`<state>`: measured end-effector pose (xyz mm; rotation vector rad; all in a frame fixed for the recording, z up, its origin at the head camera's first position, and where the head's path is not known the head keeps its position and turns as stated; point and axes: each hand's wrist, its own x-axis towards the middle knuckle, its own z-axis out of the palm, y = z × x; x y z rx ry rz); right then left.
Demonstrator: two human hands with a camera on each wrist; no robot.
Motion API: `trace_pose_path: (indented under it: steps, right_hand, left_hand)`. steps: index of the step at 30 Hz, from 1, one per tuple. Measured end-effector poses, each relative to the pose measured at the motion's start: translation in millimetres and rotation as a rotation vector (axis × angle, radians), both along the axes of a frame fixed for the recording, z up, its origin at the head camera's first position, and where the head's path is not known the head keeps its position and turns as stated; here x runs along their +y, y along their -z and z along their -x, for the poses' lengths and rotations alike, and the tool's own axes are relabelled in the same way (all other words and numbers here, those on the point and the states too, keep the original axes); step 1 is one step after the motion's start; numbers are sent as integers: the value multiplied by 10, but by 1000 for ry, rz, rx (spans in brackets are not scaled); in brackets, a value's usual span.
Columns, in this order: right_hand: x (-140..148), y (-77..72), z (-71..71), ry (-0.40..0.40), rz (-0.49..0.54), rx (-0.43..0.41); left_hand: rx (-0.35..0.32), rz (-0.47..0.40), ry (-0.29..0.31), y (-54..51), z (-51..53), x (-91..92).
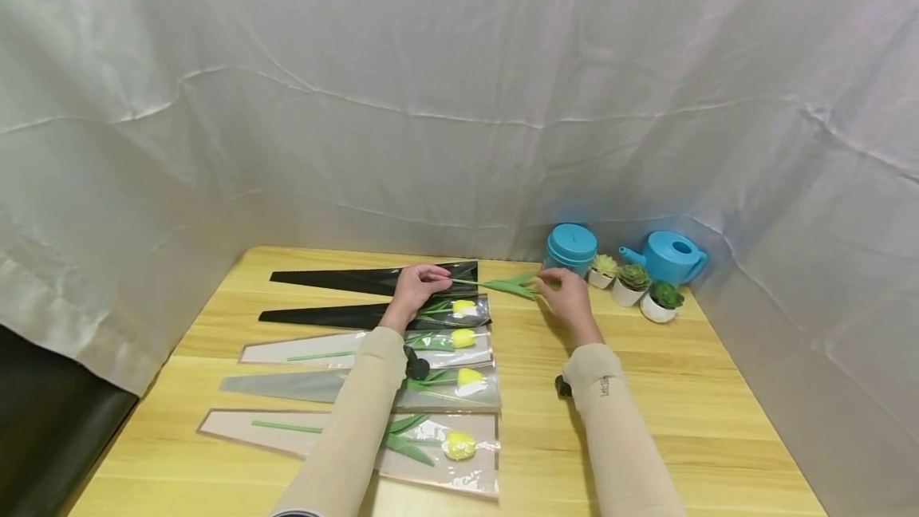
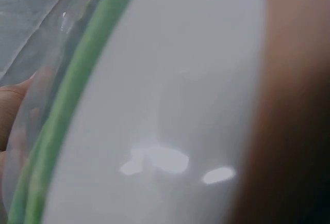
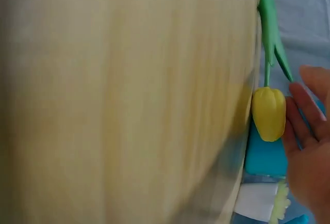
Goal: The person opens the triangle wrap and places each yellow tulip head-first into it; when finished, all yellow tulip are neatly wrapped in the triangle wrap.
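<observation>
My left hand (image 1: 420, 290) is over the topmost black flower sleeve (image 1: 330, 281), its fingertips pinching the stem of an artificial tulip. The tulip's green leaves (image 1: 511, 286) reach across toward my right hand (image 1: 565, 297). In the right wrist view its yellow bloom (image 3: 268, 113) hangs right beside my right fingers (image 3: 304, 105), which are fairly straight, one fingertip at a leaf tip. Close to the left wrist camera, a blurred green stem (image 2: 77, 84) and clear film hide most of the left hand. Below the hands, a second black sleeve (image 1: 316, 316) holds a yellow tulip (image 1: 464, 307).
Nearer the front lie a white sleeve (image 1: 269, 351), a grey sleeve (image 1: 287, 385) and a pinkish sleeve (image 1: 287, 439), each holding a yellow tulip. A blue lidded canister (image 1: 571, 246), small potted succulents (image 1: 631, 282) and a blue watering can (image 1: 668, 258) stand at the back right.
</observation>
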<state>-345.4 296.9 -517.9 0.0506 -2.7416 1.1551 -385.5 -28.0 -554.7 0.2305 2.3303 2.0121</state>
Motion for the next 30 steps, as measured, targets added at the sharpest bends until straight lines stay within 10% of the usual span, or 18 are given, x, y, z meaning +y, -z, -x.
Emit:
trace_pose_path:
  steps: [30]
  right_hand:
    - [78,34,-7,-90,-252,-175]
  left_hand:
    - [22,-7,2,-4,-15,-13]
